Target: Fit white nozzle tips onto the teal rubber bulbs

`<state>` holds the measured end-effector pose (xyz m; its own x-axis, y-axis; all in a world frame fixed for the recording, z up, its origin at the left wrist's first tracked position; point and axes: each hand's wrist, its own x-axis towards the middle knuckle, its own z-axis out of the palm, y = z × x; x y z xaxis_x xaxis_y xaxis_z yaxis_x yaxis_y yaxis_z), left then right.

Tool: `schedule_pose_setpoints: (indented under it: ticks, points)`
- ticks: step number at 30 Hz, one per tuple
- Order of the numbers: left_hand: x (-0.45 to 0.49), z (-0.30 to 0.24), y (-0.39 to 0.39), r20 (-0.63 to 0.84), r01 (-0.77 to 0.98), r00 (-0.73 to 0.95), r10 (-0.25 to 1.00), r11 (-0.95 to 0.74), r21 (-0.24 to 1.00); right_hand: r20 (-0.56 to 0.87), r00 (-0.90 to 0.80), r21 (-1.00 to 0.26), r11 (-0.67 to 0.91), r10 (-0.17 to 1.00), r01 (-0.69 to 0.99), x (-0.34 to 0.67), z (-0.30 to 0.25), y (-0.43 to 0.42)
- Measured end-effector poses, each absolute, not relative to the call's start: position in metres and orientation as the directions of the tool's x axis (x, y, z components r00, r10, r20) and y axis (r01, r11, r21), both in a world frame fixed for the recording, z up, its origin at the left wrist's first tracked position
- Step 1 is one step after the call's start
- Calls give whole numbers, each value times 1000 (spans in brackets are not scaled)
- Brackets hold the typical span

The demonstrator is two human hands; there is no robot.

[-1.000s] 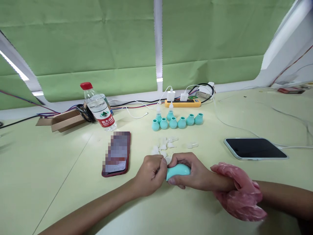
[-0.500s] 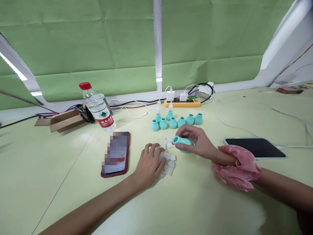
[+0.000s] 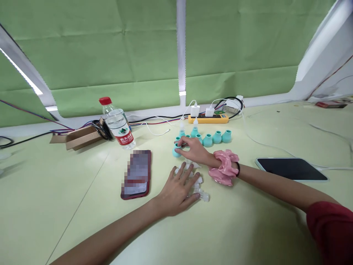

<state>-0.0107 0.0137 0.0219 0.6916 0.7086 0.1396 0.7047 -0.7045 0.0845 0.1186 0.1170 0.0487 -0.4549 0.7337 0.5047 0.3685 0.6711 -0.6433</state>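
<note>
My right hand [image 3: 193, 149] has its fingers closed around a teal rubber bulb [image 3: 175, 151], upright at the near left end of a group of similar bulbs. Several open-mouthed teal bulbs [image 3: 217, 137] stand in a row to the right of it. Behind them, two bulbs carry clear pointed nozzles [image 3: 195, 123]. My left hand [image 3: 178, 189] lies with fingers spread over a loose pile of clear plastic pieces [image 3: 203, 195], partly hiding them. A pink scrunchie [image 3: 224, 167] circles my right wrist.
A phone in a red case [image 3: 136, 175] lies left of my hands, and a dark-screened phone [image 3: 292, 169] lies right. Behind stand a water bottle [image 3: 121, 129], an open cardboard box [image 3: 84, 138] and a yellow power strip [image 3: 208, 119] with chargers and cables.
My right hand has carried the teal bulb left and away from me, turning it upright beside the others. My left fingers have spread farther over the clear pieces. The view has shifted slightly.
</note>
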Motion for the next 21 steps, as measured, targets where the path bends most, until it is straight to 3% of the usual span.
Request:
schedule_pose_setpoints:
  ticks: [5, 10, 15, 21]
  points:
    - [-19, 23, 8, 206, 695, 682, 702, -710, 114, 369, -593, -540, 684, 716, 490, 102, 48, 116]
    - [-22, 22, 6, 245, 715, 645, 724, -685, 140, 396, -673, -423, 774, 625, 471, 106, 56, 112]
    - [-21, 18, 7, 249, 718, 646, 721, -685, 121, 556, -485, -404, 729, 675, 552, 113, 71, 136]
    - [-19, 15, 9, 228, 771, 602, 765, -632, 84, 611, -364, -145, 551, 703, 822, 111, 82, 176]
